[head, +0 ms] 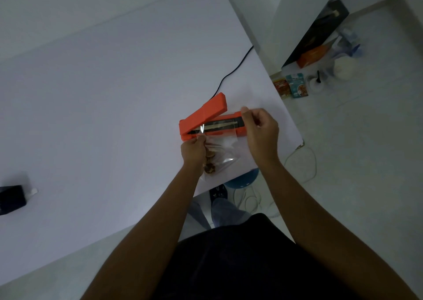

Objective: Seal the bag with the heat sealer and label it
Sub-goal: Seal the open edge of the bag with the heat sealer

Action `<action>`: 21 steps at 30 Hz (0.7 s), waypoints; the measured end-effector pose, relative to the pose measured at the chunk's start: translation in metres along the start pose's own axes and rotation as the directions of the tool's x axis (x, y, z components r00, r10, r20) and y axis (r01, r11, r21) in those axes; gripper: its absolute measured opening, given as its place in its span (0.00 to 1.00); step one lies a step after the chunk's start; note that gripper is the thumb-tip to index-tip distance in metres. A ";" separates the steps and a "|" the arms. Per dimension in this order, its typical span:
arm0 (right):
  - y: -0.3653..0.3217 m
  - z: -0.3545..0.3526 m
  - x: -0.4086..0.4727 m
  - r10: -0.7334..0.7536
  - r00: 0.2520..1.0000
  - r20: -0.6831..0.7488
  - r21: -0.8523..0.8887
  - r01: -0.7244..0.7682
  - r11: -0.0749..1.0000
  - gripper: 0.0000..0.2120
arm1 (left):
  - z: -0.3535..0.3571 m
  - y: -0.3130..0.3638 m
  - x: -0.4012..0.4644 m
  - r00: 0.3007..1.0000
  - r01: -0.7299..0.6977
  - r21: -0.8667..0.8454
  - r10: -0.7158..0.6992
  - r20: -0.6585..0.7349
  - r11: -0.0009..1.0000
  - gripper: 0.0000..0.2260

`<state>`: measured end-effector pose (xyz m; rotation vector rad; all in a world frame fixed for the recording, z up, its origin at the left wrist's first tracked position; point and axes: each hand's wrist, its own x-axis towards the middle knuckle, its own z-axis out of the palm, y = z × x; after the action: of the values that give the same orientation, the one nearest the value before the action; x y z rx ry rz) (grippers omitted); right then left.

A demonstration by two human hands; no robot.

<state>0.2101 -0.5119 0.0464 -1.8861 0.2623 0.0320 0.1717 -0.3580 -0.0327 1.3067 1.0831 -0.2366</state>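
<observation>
- The clear plastic bag (225, 145) lies on the white worktop (103, 94), its open mouth laid across the dark sealing strip of the orange heat sealer (210, 123), whose lid is raised at about 10 o'clock from the bag.
- The left hand (193, 150) has its fingers closed on the bag's left top corner, at about 9 o'clock of the bag, just beside the sealer's hinge end.
- The right hand (261, 130) pinches the right top corner at about 2 o'clock, thumb and forefinger closed on the film over the sealer's right end.
- Small brown contents sit low in the bag, toward 7 o'clock, near the worktop's edge; what they are is too blurred to tell.
- Handling judgement: the bag looks thin, light and limp, probably slippery, and it would wrinkle easily, so the two top corners are the sensible places to hold, pulling gently apart to keep the mouth flat on the strip.
- The contents seem light but could slide toward the mouth if the bag tips up.
- The sealer's black cord (231, 73) runs off toward 1 o'clock.
- No label is visible; a dark object (11, 199) sits at the worktop's far left, at 9 o'clock.
</observation>
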 end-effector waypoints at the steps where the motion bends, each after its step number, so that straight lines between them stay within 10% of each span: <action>1: -0.013 -0.001 0.002 -0.039 0.998 0.057 0.026 0.038 0.999 0.16 | 0.000 0.000 0.001 1.000 0.001 0.001 -0.001 -0.003 1.000 0.06; 9: -0.071 0.016 0.012 -0.204 0.964 0.168 0.032 0.201 0.979 0.12 | 0.002 -0.001 0.005 1.000 0.007 0.041 -0.006 -0.026 0.999 0.09; 21: 0.000 -0.014 0.033 0.159 0.987 0.026 0.061 -0.160 0.985 0.10 | 0.002 -0.002 0.004 1.000 0.010 -0.021 -0.010 0.004 1.000 0.09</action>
<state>0.2408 -0.5303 0.0459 -1.7981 0.3953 0.1507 0.1733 -0.3584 -0.0366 1.2811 1.0862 -0.2348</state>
